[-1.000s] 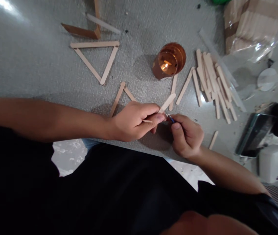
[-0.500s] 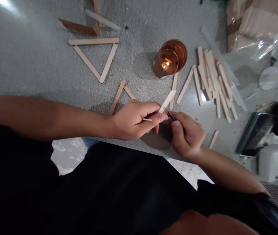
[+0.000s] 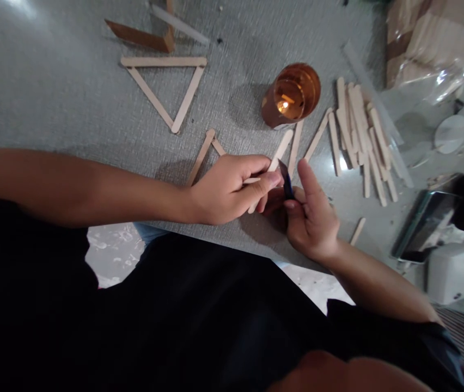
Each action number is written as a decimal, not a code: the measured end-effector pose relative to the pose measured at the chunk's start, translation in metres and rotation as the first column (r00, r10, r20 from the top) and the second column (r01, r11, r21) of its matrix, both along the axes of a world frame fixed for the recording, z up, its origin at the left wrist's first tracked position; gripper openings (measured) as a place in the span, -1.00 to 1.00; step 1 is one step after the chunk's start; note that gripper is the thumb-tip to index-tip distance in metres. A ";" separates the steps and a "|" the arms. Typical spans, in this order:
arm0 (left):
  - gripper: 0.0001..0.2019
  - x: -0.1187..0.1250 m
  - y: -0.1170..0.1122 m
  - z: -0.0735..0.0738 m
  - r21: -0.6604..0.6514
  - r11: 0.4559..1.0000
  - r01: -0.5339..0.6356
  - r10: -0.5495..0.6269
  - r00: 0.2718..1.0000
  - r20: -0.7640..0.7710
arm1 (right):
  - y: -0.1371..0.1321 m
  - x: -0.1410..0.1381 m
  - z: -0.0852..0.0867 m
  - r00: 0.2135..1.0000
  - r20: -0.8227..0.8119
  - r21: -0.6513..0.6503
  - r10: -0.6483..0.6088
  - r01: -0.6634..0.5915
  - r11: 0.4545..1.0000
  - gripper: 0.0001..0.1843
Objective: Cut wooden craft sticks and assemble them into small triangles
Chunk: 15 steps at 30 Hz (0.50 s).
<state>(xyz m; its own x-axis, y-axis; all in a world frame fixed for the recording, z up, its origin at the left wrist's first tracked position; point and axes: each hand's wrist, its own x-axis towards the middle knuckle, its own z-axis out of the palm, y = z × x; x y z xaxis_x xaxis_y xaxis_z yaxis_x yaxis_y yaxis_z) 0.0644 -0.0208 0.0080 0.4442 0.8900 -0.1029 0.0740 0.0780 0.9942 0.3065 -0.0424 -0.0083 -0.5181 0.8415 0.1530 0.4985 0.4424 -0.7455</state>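
My left hand (image 3: 224,190) is closed on wooden craft sticks; one craft stick (image 3: 283,145) points up and to the right from between thumb and fingers, and another short end shows beside the thumb. Close by on the right, my right hand (image 3: 316,220) pinches a small dark blade (image 3: 286,179) with a bluish lower part, its index finger raised. The blade is beside the held stick; whether they touch I cannot tell. Partly hidden behind my left hand, two joined sticks (image 3: 201,157) form a corner on the table.
A lit candle in a brown glass (image 3: 270,103) stands beyond my hands. A stick triangle (image 3: 164,62) lies at the upper left. Loose craft sticks (image 3: 356,117) are heaped on the right, near a plastic-wrapped stick bundle (image 3: 440,46), a phone (image 3: 423,226) and a white block (image 3: 451,274).
My right index finger has lifted off and the blade now stands more upright and shows more. The stick in my left hand has shifted, its lower end now visible below the thumb.
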 end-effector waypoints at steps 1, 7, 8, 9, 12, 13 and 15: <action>-0.63 0.000 0.000 0.000 -0.003 1.000 -0.007 0.007 1.000 0.002 | 0.001 0.000 0.001 1.000 -0.024 -0.004 0.004 -0.004 1.000 -0.27; -0.61 0.001 0.000 0.001 0.024 1.000 -0.009 0.009 1.000 0.001 | -0.001 0.005 -0.003 0.996 -0.045 -0.015 -0.078 0.078 0.997 -0.39; -0.61 0.001 0.000 0.001 0.022 1.000 -0.006 0.006 1.000 -0.003 | -0.001 0.005 -0.004 0.995 -0.050 -0.018 -0.083 0.082 0.996 -0.39; -0.61 0.001 0.000 0.001 0.019 1.000 -0.005 0.006 1.000 -0.009 | -0.001 0.006 -0.005 0.995 -0.056 -0.024 -0.080 0.078 0.997 -0.38; -0.59 0.001 -0.001 0.002 0.018 1.000 -0.024 0.025 0.999 -0.031 | 0.000 0.006 -0.005 0.998 -0.058 -0.067 -0.026 0.022 0.998 -0.35; -0.59 0.001 -0.001 0.001 0.023 0.999 -0.033 0.034 0.999 -0.035 | 0.001 0.006 -0.005 0.998 -0.060 -0.094 -0.011 0.006 0.996 -0.32; -0.57 0.002 0.000 0.001 0.038 0.998 -0.044 0.046 0.998 -0.034 | 0.002 0.006 -0.007 0.993 -0.116 -0.154 0.027 -0.044 0.987 -0.23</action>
